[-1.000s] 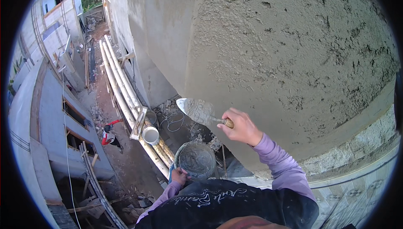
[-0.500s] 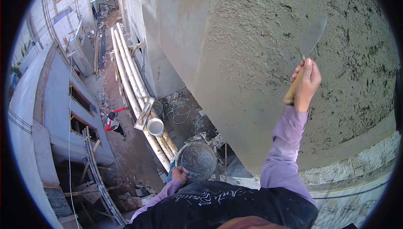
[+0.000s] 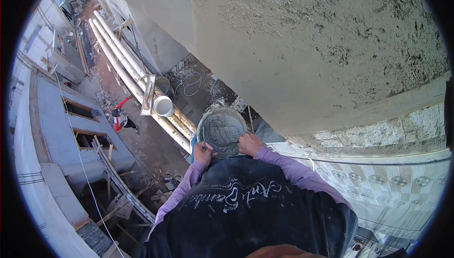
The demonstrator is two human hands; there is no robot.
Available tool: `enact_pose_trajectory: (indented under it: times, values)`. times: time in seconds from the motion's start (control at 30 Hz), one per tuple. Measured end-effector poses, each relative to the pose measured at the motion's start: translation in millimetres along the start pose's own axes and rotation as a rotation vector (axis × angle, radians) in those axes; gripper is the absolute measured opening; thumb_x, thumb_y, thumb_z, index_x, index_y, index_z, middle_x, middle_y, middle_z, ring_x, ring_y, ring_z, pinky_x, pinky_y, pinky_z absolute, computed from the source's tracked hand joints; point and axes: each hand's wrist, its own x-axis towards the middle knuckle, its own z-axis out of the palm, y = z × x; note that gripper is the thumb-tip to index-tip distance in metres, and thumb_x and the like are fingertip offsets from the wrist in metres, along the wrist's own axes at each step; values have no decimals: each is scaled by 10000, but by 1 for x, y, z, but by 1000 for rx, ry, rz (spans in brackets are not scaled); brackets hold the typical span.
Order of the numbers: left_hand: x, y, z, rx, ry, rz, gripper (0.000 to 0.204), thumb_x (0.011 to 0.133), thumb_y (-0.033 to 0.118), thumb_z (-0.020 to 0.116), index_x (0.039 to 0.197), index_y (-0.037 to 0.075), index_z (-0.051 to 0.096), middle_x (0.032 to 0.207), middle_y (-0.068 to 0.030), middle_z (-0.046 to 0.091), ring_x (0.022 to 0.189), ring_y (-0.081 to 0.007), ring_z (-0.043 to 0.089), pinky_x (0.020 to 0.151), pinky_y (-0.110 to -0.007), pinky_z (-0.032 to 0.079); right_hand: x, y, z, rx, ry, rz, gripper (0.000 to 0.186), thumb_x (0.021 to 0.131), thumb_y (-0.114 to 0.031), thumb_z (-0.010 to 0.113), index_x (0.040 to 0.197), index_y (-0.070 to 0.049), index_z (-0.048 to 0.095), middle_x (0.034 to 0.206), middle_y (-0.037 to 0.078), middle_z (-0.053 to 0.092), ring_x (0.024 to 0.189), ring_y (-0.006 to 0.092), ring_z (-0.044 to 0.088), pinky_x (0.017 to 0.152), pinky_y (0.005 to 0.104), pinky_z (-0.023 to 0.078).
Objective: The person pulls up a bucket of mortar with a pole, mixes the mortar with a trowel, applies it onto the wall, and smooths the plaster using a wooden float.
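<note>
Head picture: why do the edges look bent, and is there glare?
Head view: wide lens bows the grey building at left and leaves black corners; daylight looks soft on the plastered wall, no strong glare; the bucket looks fairly sharp.

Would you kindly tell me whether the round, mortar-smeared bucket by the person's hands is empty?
The round, mortar-smeared bucket is not empty: thick grey mortar lies inside, though how deep I cannot tell.

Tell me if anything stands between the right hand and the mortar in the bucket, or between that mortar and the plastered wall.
Nothing visible blocks the right hand: it is at the near right rim of the open bucket, beside the mortar. Toward the plastered wall, only the bucket's rim appears between.
</note>
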Motion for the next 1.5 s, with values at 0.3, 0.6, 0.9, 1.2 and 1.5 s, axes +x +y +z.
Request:
enact_pose_trajectory:
  times: [0.3,0.6,0.9,1.2,1.5]
  values:
    - [-5,-18,-2,97,-11,89,152,766,-146,509,711,-6,521,1256,-182,343,905,-278,618,645,-343,627,6,0,37,155,38,60,242,796,-224,606,877,3,633,910,221,620,796,410,626,738,479,510]
    - [-7,-12,-8,24,73,92,154,826,-122,480,787,25,504,910,-66,493,776,-186,589,684,-362,615,-28,6,-3,377,70,45,257,829,-223,598,959,-4,571,893,206,605,847,408,594,736,481,471]
    - [-3,-15,-7,10,69,120,138,815,-113,492,772,18,502,861,-61,509,745,-178,592,688,-358,612,-14,-13,-121,322,386,-97,235,773,-162,692,903,-1,581,819,162,567,721,387,581,634,432,467]
    - [-8,-18,-10,-116,124,80,164,790,-135,494,748,23,500,829,-63,519,707,-189,593,649,-358,608,-39,-56,-379,590,26,-239,184,841,-170,682,866,9,648,661,91,592,471,129,504,480,264,411]
    - [-13,-14,-1,55,127,77,167,757,-159,488,704,-6,529,1334,-258,294,891,-313,636,611,-325,621,-124,43,-396,545,1053,354,274,954,-226,518,922,15,645,650,14,568,517,39,493,428,167,364]
